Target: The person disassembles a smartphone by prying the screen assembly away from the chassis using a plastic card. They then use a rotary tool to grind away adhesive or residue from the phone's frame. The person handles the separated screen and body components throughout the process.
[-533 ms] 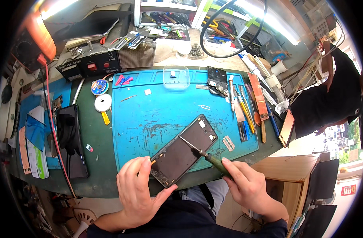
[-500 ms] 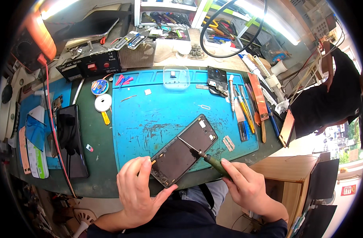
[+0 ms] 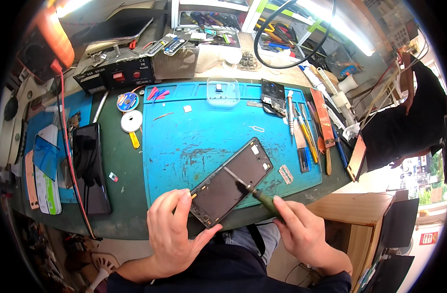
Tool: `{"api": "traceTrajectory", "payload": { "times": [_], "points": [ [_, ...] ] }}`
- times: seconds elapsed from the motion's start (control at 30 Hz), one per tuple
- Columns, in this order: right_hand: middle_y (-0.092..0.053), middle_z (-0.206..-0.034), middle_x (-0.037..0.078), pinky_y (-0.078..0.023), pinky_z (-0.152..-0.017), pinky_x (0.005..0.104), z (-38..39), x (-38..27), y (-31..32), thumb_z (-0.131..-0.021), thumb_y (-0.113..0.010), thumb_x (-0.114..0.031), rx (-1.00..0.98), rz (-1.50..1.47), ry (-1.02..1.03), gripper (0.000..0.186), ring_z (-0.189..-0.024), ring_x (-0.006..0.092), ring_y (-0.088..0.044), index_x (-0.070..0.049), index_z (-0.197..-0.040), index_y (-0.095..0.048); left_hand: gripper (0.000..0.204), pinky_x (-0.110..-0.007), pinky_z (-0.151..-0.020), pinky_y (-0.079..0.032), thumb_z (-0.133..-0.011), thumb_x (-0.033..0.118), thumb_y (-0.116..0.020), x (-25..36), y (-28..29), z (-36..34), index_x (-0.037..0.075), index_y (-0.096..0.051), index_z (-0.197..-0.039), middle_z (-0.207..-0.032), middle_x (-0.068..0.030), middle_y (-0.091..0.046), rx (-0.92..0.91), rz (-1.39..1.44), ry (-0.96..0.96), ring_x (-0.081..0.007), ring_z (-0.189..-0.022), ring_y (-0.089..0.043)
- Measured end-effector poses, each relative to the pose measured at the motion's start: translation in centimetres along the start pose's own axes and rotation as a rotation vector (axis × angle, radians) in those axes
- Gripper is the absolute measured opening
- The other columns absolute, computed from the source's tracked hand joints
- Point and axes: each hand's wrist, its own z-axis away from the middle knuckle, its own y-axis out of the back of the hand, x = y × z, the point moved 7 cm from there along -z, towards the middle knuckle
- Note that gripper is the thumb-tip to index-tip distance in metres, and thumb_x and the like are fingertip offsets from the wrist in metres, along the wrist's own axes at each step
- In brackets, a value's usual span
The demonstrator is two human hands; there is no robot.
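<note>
A dark phone frame (image 3: 222,191) lies slanted at the front edge of the blue work mat (image 3: 184,141), with small white patches near its far end. My left hand (image 3: 172,229) is closed on its near left corner, fingers along the long side and thumb at the bottom edge. My right hand (image 3: 301,227) grips the green handle of a screwdriver (image 3: 260,195). Its thin metal shaft slants to the upper left across the frame, and the tip appears to touch the inner surface close to the far long side.
A razor blade (image 3: 285,174) and a SIM pin (image 3: 257,129) lie on the mat. Behind them stand a clear plastic box (image 3: 223,93) and a black camera-like part (image 3: 273,95). Tweezers and pens line the right; a black phone (image 3: 91,168) and solder spools (image 3: 131,122) lie left. A person (image 3: 404,117) stands at right.
The whole picture has shifted slightly to the right. My hands, the phone frame and the screwdriver keep almost the same places relative to one another.
</note>
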Motion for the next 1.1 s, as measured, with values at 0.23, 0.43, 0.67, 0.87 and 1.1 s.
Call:
{"api": "traceTrajectory", "payload": {
  "times": [0.23,0.43,0.67,0.87,1.1],
  "points": [
    [-0.065,-0.100,0.007,-0.051,-0.055,0.0301,0.3,-1.1,-0.6,-0.081,-0.077,-0.003,0.019,-0.023,0.056,0.058,-0.069,0.0198,-0.064,-0.006,-0.137,-0.063,0.092,-0.049,-0.096,-0.046,-0.073,0.029,-0.091,-0.1,0.0,-0.1,-0.001,-0.043,-0.146,-0.131,-0.0200,-0.057,0.026,0.002,0.020,-0.0387,-0.116,-0.057],
    [-0.065,-0.099,0.006,-0.049,-0.053,0.0286,0.4,-1.7,-1.0,-0.078,-0.075,0.000,0.012,-0.021,0.097,0.057,-0.066,0.0178,-0.062,-0.005,-0.135,-0.065,0.100,-0.049,-0.100,-0.045,-0.069,0.026,-0.094,-0.1,0.0,0.0,-0.002,-0.039,-0.148,-0.134,-0.0194,-0.056,0.013,0.011,0.015,-0.0387,-0.118,-0.055],
    [-0.065,-0.100,0.006,-0.049,-0.052,0.0272,0.5,-2.3,-1.2,-0.076,-0.071,0.001,-0.006,-0.021,0.128,0.060,-0.066,0.0157,-0.061,-0.005,-0.135,-0.065,0.102,-0.049,-0.098,-0.046,-0.068,0.026,-0.094,-0.1,0.1,-0.1,-0.002,-0.038,-0.148,-0.132,-0.0190,-0.057,0.037,0.017,-0.004,-0.0381,-0.116,-0.056],
    [-0.065,-0.101,0.007,-0.049,-0.053,0.0270,0.7,-2.8,-1.4,-0.076,-0.071,0.001,-0.015,-0.040,0.134,0.059,-0.065,0.0151,-0.061,-0.004,-0.135,-0.065,0.107,-0.049,-0.098,-0.046,-0.067,0.024,-0.094,-0.1,0.1,-0.1,-0.002,-0.034,-0.151,-0.131,-0.0187,-0.058,0.027,0.022,0.016,-0.0376,-0.115,-0.056],
    [-0.065,-0.100,0.006,-0.049,-0.053,0.0266,0.6,-3.2,-1.5,-0.077,-0.071,0.001,0.000,-0.034,0.147,0.058,-0.065,0.0148,-0.061,-0.004,-0.134,-0.066,0.104,-0.049,-0.095,-0.047,-0.065,0.021,-0.094,-0.2,0.3,0.0,-0.001,-0.037,-0.150,-0.130,-0.0196,-0.059,0.062,0.073,0.032,-0.0388,-0.114,-0.058]
  ]
}}
